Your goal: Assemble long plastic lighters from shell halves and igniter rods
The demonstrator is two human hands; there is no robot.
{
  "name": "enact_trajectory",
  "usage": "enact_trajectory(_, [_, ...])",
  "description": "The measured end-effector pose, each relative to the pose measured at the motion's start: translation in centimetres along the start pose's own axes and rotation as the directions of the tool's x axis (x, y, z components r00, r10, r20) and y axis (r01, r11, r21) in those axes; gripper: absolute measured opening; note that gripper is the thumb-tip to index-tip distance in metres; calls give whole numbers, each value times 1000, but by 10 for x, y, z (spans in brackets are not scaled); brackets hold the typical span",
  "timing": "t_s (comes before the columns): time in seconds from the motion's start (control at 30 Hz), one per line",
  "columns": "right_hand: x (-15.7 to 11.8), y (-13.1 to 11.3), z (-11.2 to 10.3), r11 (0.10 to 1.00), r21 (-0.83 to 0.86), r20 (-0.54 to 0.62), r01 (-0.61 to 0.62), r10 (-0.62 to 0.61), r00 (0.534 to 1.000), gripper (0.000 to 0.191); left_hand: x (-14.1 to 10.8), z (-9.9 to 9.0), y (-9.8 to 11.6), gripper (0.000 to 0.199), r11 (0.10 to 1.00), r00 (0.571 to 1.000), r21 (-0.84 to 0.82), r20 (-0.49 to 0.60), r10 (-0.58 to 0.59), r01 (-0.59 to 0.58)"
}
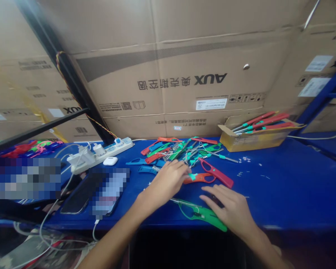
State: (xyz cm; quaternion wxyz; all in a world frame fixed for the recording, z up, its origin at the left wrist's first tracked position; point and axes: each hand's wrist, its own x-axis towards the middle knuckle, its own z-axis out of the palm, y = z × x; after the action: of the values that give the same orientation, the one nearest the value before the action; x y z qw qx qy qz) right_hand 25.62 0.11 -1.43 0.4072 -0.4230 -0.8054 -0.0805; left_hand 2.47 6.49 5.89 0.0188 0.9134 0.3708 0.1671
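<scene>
My left hand reaches to the front of a pile of long-necked lighters, its fingers curled together. Whatever they pinch is hidden. Just beside those fingertips lies an orange lighter handle with a teal piece at its end. A red handle rests behind it. My right hand hovers low over the table edge, thumb and fingers apart. Under and left of it is a green lighter shell, lying open with small inner parts and a metal rod showing.
A cardboard box of lighters stands at the back right. White scraps lie before it. To the left are two phones, a white earphone case and a power strip with cables. Large cartons wall the back.
</scene>
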Motion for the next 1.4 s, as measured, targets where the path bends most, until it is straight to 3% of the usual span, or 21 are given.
enact_trajectory(0.07, [-3, -2, -8, 999, 40, 49, 35, -37, 998, 26, -25, -2, 8, 6, 993, 1000, -120, -29, -10, 6])
enact_trajectory(0.17, [-9, -4, -19, 989, 110, 211, 102, -124, 970, 35, -57, 4, 17, 12, 970, 999, -244, -38, -15, 5])
enact_trajectory(0.3, [-11, -3, -19, 981, 84, 311, 173, -190, 931, 31, -75, 15, 18, 20, 961, 999, -277, -38, -3, -8])
enact_trajectory(0.5, [-7, 1, -5, 984, -64, 215, 165, -148, 965, 26, -72, 31, 13, 28, 984, 997, -180, -72, -9, -4])
enact_trajectory(0.83, [-9, 8, -3, 991, 122, 287, 62, -95, 953, 20, -66, 49, 14, 22, 993, 994, -118, -101, -26, 14])
enact_trajectory(1.13, [-2, 6, -9, 976, 218, 345, -2, -75, 936, 22, -63, 50, 11, 17, 992, 980, -126, -200, -22, -4])
enact_trajectory(1.4, [-3, 7, -9, 961, 271, 374, -50, -57, 926, 22, -55, 52, 12, 8, 987, 982, -156, -183, -51, 22])
